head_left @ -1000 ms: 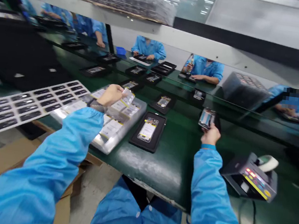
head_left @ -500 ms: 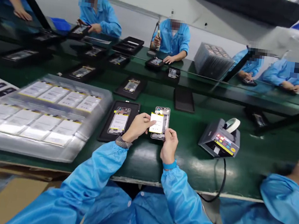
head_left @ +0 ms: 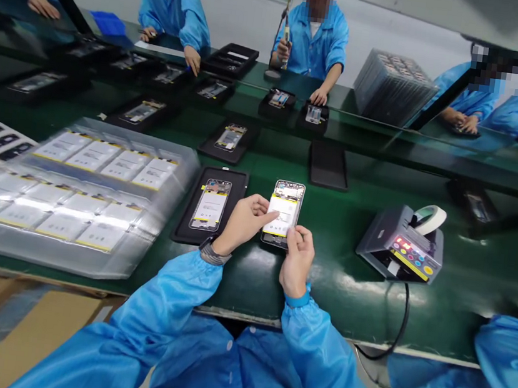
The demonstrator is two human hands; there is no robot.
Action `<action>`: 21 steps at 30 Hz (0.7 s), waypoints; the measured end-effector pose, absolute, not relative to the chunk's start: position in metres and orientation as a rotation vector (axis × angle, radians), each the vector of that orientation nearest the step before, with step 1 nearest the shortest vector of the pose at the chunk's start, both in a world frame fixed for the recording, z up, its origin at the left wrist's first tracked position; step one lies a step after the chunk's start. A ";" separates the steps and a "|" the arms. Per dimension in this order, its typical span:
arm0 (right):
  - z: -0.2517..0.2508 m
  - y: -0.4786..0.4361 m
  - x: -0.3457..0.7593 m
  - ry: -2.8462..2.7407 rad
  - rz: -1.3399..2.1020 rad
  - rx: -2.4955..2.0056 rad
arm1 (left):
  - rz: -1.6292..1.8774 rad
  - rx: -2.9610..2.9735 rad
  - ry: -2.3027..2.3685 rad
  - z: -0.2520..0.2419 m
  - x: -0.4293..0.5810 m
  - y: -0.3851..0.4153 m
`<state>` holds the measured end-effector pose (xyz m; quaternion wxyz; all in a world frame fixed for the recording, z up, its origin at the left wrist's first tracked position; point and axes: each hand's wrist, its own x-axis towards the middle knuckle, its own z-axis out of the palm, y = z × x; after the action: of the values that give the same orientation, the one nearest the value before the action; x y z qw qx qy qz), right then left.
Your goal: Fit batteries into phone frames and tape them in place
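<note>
A white, yellow-edged battery (head_left: 281, 214) lies on an open phone frame (head_left: 290, 190) at the green bench (head_left: 328, 303). The left hand (head_left: 245, 222) is narrowed, thumb on the battery; I cannot tell whether it grips. The right hand (head_left: 297, 260) pinches the phone frame's lower right edge. Just left sits a black tray (head_left: 181, 230); farther right, a tape dispenser (head_left: 388, 238).

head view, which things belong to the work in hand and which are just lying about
Likely part of it:
- white pack, left hand's thumb on it
- open phone frame under the pack, right hand at its lower right edge
- clear tray of similar packs

Seemingly lying about:
- tape dispenser, untouched
- cardboard below the table edge
</note>
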<state>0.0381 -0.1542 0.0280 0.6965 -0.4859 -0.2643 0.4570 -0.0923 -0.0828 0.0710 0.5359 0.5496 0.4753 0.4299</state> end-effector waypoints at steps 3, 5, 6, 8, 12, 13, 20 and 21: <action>0.029 -0.155 0.039 -0.600 1.036 -1.081 | 1.129 1.502 1.262 0.070 -0.088 -0.089; 0.031 -0.156 0.040 -0.603 1.052 -1.061 | 1.163 1.590 1.321 0.068 -0.087 -0.091; 0.032 -0.157 0.040 -0.607 1.058 -1.053 | 1.170 1.605 1.337 0.068 -0.087 -0.091; 0.033 -0.159 0.039 -0.617 1.065 -1.046 | 1.188 1.561 1.335 0.066 -0.087 -0.090; 0.033 -0.162 0.037 -0.643 1.106 -1.024 | 1.126 1.265 1.075 0.063 -0.087 -0.085; 0.033 -0.162 0.038 -0.658 1.128 -1.027 | 1.087 1.195 0.990 0.062 -0.087 -0.084; 0.054 -0.131 0.074 -0.860 1.058 -1.129 | 1.015 1.153 0.851 0.062 -0.082 -0.092; 0.059 -0.127 0.079 -0.915 1.072 -1.113 | 1.013 1.162 0.844 0.062 -0.081 -0.094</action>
<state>0.0795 -0.1270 0.0594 0.6232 -0.4847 -0.3983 0.4670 -0.0813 -0.0939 0.0623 0.6380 0.5091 0.3698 0.4439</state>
